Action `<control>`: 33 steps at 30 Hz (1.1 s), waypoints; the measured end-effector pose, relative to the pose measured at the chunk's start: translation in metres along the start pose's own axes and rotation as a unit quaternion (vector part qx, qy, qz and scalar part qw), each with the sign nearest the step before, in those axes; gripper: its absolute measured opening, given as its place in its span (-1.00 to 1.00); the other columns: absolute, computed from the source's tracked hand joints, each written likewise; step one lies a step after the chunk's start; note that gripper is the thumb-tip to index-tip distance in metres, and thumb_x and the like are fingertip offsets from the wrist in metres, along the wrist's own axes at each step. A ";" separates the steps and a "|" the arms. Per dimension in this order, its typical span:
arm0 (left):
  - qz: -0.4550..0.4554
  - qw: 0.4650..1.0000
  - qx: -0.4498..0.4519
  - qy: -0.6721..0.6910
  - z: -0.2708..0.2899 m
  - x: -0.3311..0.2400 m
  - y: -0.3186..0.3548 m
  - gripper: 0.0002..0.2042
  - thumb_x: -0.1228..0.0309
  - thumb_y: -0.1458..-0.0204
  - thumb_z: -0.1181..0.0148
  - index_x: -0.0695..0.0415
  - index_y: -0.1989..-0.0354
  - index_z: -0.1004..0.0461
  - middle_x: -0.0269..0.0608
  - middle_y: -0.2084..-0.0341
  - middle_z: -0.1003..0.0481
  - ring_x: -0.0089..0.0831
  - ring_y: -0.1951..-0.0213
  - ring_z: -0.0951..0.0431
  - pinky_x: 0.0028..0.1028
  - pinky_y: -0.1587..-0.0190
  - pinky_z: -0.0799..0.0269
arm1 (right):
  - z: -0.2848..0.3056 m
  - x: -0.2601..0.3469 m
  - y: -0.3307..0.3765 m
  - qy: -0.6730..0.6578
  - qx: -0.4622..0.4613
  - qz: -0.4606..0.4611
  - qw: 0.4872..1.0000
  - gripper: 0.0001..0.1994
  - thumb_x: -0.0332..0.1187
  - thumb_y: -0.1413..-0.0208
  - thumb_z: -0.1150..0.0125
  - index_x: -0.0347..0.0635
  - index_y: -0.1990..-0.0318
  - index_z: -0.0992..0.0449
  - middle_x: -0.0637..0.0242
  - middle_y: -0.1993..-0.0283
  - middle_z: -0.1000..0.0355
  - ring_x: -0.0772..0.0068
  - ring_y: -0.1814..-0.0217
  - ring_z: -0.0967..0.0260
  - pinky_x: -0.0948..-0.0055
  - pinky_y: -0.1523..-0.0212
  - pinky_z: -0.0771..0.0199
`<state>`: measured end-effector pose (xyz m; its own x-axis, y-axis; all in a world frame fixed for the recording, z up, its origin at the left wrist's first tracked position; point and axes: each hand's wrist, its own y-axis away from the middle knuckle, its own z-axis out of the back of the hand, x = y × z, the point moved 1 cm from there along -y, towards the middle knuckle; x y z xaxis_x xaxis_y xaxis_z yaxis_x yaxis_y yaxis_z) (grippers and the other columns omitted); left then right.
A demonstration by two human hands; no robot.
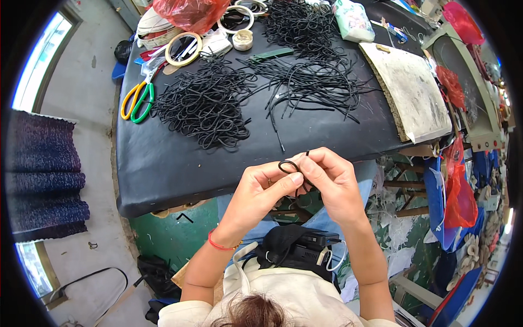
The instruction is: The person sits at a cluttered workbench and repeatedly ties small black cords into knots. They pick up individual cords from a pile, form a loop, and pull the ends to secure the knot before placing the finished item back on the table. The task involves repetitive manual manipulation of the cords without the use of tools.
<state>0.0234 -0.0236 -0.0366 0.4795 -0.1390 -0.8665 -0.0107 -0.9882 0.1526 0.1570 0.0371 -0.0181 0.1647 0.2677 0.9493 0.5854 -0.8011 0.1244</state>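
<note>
Just off the near edge of the black table, my left hand (260, 192) and my right hand (330, 180) meet. Between them is a thin black cord (287, 167), bent into a small loop. Fingertips of both hands pinch it, and one short end sticks up by my right thumb. More of the cord hangs below the fingers, partly hidden by them. Beyond my hands lies a spread of loose straight black cords (321, 82). To its left is a heap of looped black cords (204, 103); another tangled black pile (299, 24) lies farther back.
Scissors (139, 102) with yellow and green handles lie at the table's left edge. Behind them are tape rolls (183, 49), a small round tub (242, 40) and a red plastic bag (190, 13). A worn pale board (408, 90) sits at the right. A green strip (272, 54) lies mid-table.
</note>
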 end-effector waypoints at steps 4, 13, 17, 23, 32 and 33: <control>0.013 1.000 -0.007 0.014 -0.003 -0.001 0.003 -0.89 0.48 -0.06 -0.08 0.27 0.36 -0.49 -0.27 0.45 -0.51 -0.63 0.38 -0.46 -0.60 0.28 -0.38 | -0.002 -0.003 0.001 -0.032 -0.017 -0.012 0.999 -0.81 -0.35 -0.19 0.02 -0.30 0.34 -0.43 0.44 0.49 -0.37 0.76 0.52 -0.21 0.70 0.53 -0.25; 0.016 0.999 -0.014 0.049 -0.006 0.007 0.007 -0.88 0.46 -0.06 -0.10 0.26 0.33 -0.48 -0.27 0.43 -0.51 -0.66 0.37 -0.45 -0.62 0.27 -0.37 | 0.000 -0.003 -0.003 -0.010 -0.030 -0.063 0.997 -0.74 -0.28 -0.21 0.05 -0.27 0.40 -0.43 0.48 0.56 -0.30 0.78 0.56 -0.16 0.72 0.55 -0.22; 0.011 0.989 -0.088 0.120 -0.007 0.016 0.005 -0.85 0.46 -0.06 -0.10 0.25 0.23 -0.47 -0.27 0.36 -0.50 -0.65 0.33 -0.46 -0.63 0.25 -0.40 | -0.003 -0.001 -0.005 0.049 -0.105 0.015 0.993 -0.73 -0.26 -0.21 0.04 -0.33 0.28 -0.45 0.33 0.40 -0.40 0.67 0.36 -0.29 0.65 0.31 -0.33; -0.001 0.978 -0.122 0.172 -0.012 0.019 -0.003 -0.80 0.49 -0.07 -0.07 0.31 0.15 -0.40 -0.11 0.32 -0.49 -0.46 0.29 -0.54 -0.50 0.18 -0.50 | 0.014 -0.010 0.017 0.120 -0.101 0.010 0.988 -0.69 -0.24 -0.22 0.06 -0.35 0.17 -0.43 0.37 0.28 -0.42 0.68 0.23 -0.27 0.62 0.18 -0.29; 0.001 0.997 -0.065 -0.032 -0.013 0.015 0.004 -0.83 0.51 -0.05 -0.10 0.30 0.19 -0.43 -0.13 0.37 -0.53 -0.51 0.37 -0.55 -0.55 0.25 -0.49 | 0.017 -0.018 0.010 0.191 -0.144 0.107 0.965 -0.88 -0.42 -0.04 -0.17 -0.32 0.39 -0.47 0.40 0.47 -0.36 0.68 0.44 -0.28 0.62 0.40 -0.31; -0.005 0.998 -0.061 -0.035 -0.013 0.016 0.004 -0.83 0.52 -0.05 -0.10 0.30 0.19 -0.43 -0.13 0.37 -0.53 -0.52 0.37 -0.55 -0.56 0.26 -0.49 | 0.016 -0.018 0.009 0.198 -0.158 0.112 0.961 -0.88 -0.43 -0.04 -0.18 -0.32 0.40 -0.47 0.40 0.48 -0.35 0.68 0.45 -0.27 0.62 0.41 -0.29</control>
<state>0.0427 -0.0290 -0.0438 0.4169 -0.1382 -0.8984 0.1025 -0.9749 0.1976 0.1722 0.0335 -0.0383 -0.0926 -0.1045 0.9902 0.2907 -0.9540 -0.0734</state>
